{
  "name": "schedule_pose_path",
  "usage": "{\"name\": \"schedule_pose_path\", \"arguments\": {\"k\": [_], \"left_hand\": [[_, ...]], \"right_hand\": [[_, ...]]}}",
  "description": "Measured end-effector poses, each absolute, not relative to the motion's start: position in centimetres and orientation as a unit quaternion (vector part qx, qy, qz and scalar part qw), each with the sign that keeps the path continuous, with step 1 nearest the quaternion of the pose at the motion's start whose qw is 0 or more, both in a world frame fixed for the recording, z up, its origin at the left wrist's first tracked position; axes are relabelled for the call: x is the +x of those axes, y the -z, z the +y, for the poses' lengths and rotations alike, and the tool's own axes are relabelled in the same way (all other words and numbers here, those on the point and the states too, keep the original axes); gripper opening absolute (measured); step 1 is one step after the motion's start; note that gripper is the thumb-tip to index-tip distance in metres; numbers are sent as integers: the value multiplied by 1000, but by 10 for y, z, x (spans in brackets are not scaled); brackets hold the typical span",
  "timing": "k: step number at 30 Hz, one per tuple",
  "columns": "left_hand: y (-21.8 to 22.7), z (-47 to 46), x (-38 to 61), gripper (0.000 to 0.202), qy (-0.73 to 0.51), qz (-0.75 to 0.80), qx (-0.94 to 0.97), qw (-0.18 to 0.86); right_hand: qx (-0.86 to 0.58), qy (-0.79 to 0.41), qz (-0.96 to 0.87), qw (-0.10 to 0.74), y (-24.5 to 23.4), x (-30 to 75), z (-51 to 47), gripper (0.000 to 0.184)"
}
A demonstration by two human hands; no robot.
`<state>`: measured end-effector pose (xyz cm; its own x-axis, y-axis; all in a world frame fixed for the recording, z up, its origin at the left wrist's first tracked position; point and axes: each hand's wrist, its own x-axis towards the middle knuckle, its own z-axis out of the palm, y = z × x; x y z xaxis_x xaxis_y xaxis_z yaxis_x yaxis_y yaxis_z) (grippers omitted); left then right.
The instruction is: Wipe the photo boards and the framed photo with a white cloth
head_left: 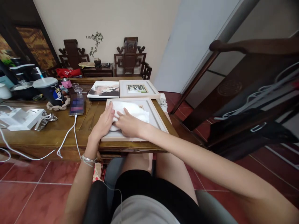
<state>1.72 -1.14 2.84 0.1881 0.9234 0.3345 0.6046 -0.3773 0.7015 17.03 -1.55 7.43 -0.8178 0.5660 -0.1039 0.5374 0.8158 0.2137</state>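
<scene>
A light wooden picture frame (161, 127) lies flat near the table's front edge. A bunched white cloth (134, 110) covers much of its middle, so most of the picture is hidden. My right hand (129, 123) presses down on the cloth, its index finger stretched out and the other fingers bent into the fabric. Along the frame's left side rests my left hand (105, 119), fingers extended and touching the cloth's edge. A silver bracelet (88, 160) circles my left wrist.
Behind lie a second picture frame (151, 90) and a white photo board (114, 85). To the left are a phone (77, 105) on a charging cable, a dark cup with straw (52, 91), and a white power strip (30, 118). A wooden chair (229, 84) stands at right.
</scene>
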Motion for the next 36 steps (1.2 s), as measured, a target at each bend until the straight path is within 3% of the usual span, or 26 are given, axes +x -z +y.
{"name": "schedule_pose_path", "arguments": {"k": [11,20,27,31,36], "left_hand": [[-25,-10,19,66,-359,543,731,202],[-28,-12,17,60,-379,556,716,187],[-19,-5,17,54,-322,539,767,129],[-17,-4,16,51,-278,553,775,125],[-14,-2,15,46,-248,571,774,118]], "right_hand": [[277,67,953,107,-111,214,-62,41],[220,25,973,58,-97,188,-55,39],[291,79,950,78,-112,239,-59,46],[334,69,935,102,-115,268,-57,40],[302,65,949,68,-110,254,-56,47]]}}
